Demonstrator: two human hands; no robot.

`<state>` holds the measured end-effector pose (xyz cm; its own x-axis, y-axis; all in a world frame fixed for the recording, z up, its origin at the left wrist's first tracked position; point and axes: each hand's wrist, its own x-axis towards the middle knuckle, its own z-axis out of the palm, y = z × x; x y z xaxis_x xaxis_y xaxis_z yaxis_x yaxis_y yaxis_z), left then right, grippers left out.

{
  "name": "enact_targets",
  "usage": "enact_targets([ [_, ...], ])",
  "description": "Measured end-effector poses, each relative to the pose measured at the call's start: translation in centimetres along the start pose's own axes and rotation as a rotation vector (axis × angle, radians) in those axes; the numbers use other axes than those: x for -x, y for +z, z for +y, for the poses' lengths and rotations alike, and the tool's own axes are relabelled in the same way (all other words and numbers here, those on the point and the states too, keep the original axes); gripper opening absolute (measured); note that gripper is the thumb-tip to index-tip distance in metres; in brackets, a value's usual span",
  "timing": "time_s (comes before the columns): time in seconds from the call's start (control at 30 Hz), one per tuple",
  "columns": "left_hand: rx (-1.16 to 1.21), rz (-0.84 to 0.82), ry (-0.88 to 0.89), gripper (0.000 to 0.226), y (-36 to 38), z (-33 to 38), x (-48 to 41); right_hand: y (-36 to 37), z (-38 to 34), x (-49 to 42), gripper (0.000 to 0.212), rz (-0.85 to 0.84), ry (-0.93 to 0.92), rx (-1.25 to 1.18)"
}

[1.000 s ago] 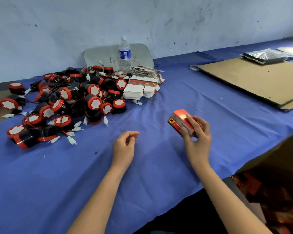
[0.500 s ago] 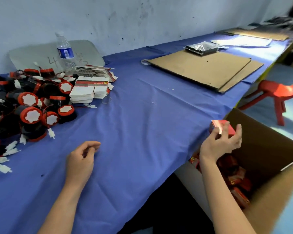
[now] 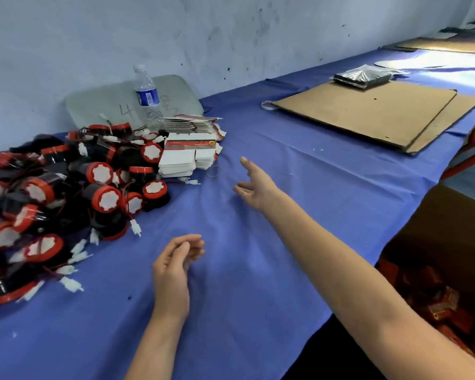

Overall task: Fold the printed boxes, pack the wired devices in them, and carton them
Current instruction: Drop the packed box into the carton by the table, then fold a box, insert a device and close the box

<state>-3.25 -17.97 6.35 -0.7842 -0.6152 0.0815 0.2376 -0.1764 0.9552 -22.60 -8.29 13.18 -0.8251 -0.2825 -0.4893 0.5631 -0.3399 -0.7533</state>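
Blue cloth covers the bench [image 3: 340, 174]. The right hand [image 3: 255, 187] no longer holds the red box it had a moment ago. That box has presumably joined the packed boxes [image 3: 439, 300] in the carton [image 3: 455, 229] at four o'clock, closing one cycle. The hand's fingers are spread apart and empty as it reaches toward the flat printed boxes [image 3: 187, 157] at eleven o'clock. The left hand [image 3: 173, 270] rests near six, its fingers loosely curled and empty. The wired devices [image 3: 66, 193] are heaped at nine.
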Motion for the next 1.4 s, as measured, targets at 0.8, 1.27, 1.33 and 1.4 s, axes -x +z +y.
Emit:
enact_targets([
  [0.8,0.125,0.083,-0.087,0.034,-0.2,0.3,-0.9,8.7,-0.1,-7.7,0.01,-0.006,0.12,-0.016],
  [1.27,0.063,0.098,-0.057,0.029,-0.3,0.3,-0.8,-6.8,-2.5,3.8,0.039,-0.38,-0.025,0.163],
  [1.33,-0.016,0.102,-0.041,0.028,-0.3,0.3,-0.7,-8.6,-1.8,4.6,0.036,-0.347,0.051,0.19],
  [1.4,-0.115,0.082,-0.006,0.032,-0.1,0.5,-0.5,-10.0,-0.6,5.0,0.041,-0.286,0.105,0.234],
])
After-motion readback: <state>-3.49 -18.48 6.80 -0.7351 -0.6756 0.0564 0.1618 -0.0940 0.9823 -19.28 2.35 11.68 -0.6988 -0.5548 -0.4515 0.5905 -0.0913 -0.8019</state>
